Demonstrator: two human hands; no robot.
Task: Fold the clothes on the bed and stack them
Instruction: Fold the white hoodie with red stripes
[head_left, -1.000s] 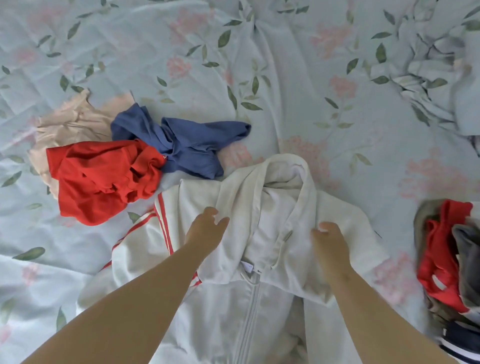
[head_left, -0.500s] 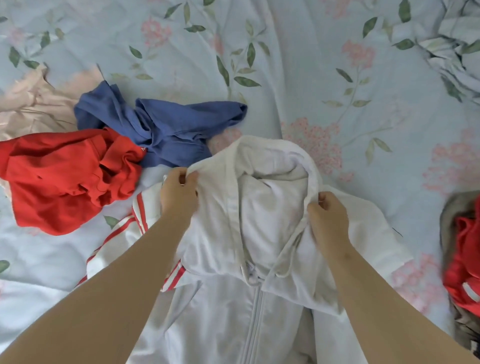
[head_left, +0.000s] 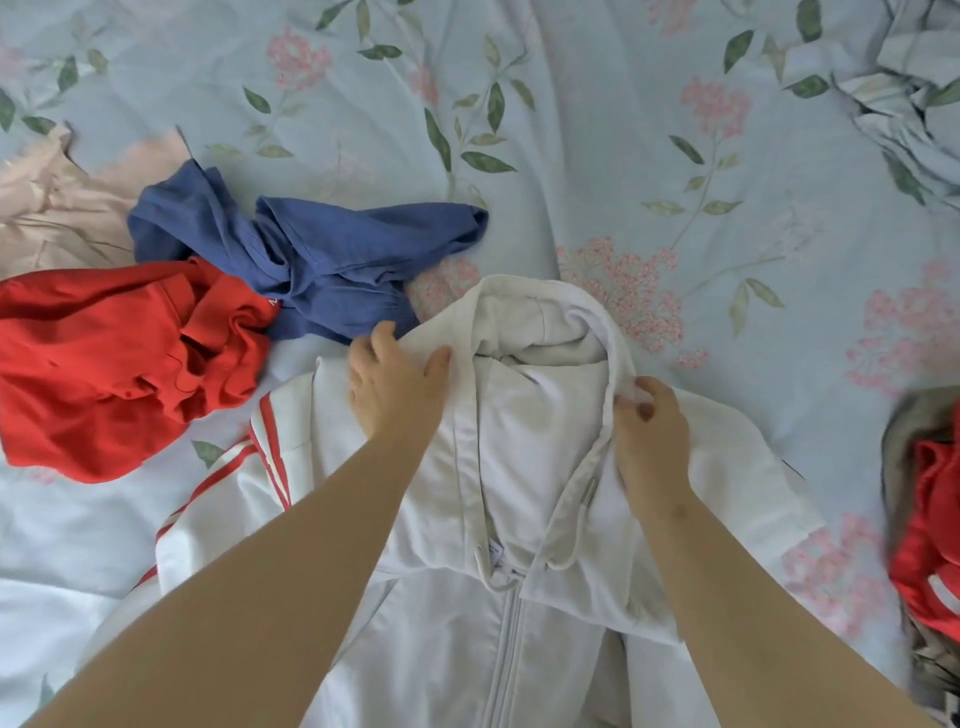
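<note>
White hoodie (head_left: 535, 436), neck label (head_left: 496, 552) unreadable

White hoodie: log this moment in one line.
item: white hoodie zipper up | left hand: grips hood edge | right hand: pinches hood edge | fold: not started

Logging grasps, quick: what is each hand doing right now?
Left hand: grips the white hoodie at its hood.
Right hand: pinches the hood's other edge.

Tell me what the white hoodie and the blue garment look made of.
White hoodie: thick matte knit, probably cotton fleece; it holds soft, rounded folds, with a zipper down the front. Blue garment: thinner matte cloth, woven or jersey, likely cotton; it lies in fine, sharp creases.
</note>
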